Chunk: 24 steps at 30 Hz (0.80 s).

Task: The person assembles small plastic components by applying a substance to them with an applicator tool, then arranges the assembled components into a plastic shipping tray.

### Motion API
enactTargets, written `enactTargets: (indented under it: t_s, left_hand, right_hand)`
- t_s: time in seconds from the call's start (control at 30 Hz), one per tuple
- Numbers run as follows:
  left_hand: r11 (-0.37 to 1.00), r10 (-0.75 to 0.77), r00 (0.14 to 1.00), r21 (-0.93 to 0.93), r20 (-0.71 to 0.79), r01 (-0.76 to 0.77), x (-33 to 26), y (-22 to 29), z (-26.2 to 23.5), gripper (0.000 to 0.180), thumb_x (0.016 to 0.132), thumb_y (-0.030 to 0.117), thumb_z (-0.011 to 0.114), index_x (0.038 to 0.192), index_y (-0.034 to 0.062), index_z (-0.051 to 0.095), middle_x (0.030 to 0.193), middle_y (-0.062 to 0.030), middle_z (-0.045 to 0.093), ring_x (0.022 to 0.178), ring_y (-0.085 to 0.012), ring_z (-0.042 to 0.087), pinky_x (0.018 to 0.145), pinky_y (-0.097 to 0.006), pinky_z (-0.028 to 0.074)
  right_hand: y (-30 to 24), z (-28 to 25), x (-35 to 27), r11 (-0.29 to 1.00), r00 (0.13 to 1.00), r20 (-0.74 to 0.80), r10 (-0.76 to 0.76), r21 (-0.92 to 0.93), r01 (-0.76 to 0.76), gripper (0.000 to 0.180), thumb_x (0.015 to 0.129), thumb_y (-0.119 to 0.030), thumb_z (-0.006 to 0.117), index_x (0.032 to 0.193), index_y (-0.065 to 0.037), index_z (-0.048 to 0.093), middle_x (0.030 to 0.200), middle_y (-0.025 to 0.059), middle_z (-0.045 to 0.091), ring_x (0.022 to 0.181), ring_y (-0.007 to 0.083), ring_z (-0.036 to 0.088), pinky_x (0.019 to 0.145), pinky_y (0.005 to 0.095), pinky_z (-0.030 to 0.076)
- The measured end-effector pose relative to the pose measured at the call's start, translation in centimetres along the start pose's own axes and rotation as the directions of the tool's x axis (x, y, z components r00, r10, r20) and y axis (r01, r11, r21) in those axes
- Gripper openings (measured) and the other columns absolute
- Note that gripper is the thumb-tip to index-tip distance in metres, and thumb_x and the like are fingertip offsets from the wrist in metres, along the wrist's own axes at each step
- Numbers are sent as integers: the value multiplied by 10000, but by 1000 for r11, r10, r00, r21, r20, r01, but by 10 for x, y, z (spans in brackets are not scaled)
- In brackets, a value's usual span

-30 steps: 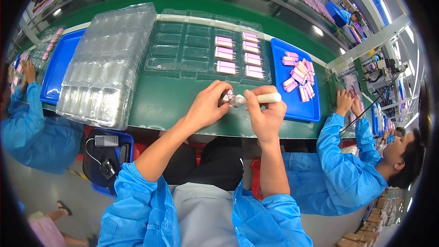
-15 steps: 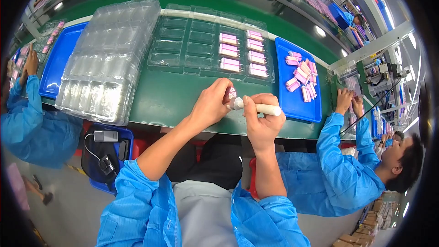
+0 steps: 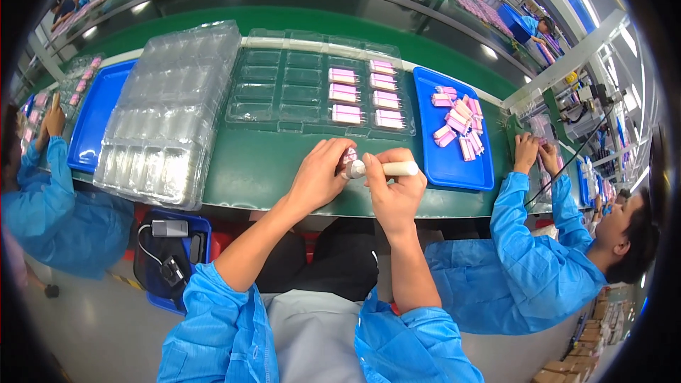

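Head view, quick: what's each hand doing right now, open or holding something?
Left hand: closed, holding a small pink-and-white piece.
Right hand: closed around a white-handled tool, its head close to that piece.

From my remote post: compartment tray [image 3: 262, 74] mid-table [image 3: 248, 164], pieces [image 3: 345, 93] in its two rightmost columns. Stack of trays [image 3: 167, 110] left of it, shallow tray [image 3: 103, 113] left of the stack. Right of the compartment tray, second shallow tray [image 3: 454, 171], a heap of loose pieces [image 3: 461, 125] in it. In front, I have the left hand [image 3: 319, 176] around one piece [image 3: 350, 154]; right hand [image 3: 396, 195] beside it, around a tool [image 3: 399, 169].
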<state>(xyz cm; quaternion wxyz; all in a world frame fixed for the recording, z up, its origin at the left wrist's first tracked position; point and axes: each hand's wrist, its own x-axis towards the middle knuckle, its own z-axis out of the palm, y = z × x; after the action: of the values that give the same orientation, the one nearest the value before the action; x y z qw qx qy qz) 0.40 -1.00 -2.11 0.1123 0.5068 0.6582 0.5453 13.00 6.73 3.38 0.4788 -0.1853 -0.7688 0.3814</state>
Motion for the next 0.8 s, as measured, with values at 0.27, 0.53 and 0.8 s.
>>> enactTargets:
  t_s: [0.27, 0.53, 0.8]
  left_hand:
    - [772, -266, 956, -567, 123, 288, 4, -18, -2, 359, 991, 64, 517, 1347, 26, 498, 1197, -138, 610, 1124, -237, 610, 937, -374, 520]
    - [273, -293, 920, -900, 259, 340, 60, -1, -8, 432, 1077, 335, 414, 1378, 27, 456, 1216, -175, 605, 1158, -312, 610, 1023, -497, 511]
    - [995, 12, 983, 100, -184, 6, 195, -32, -6, 382, 1053, 289, 468, 1309, 19, 555, 1186, -199, 633, 1097, -337, 619, 957, -444, 494]
  right_hand:
    - [26, -29, -19, 870, 966, -123, 227, 472, -145, 121, 942, -3, 654, 940, -13, 534, 846, 122, 660, 571, 101, 611, 473, 201, 477]
    - [80, -52, -35, 684, 858, -29, 512, 618, -387, 126, 960, -78, 655, 939, -27, 543, 803, 125, 679, 528, 104, 597, 453, 209, 459]
    - [79, -48, -38, 701, 862, 1, 507, 581, -413, 127, 957, -66, 659, 932, -23, 541, 799, 102, 675, 542, 84, 589, 471, 207, 462]
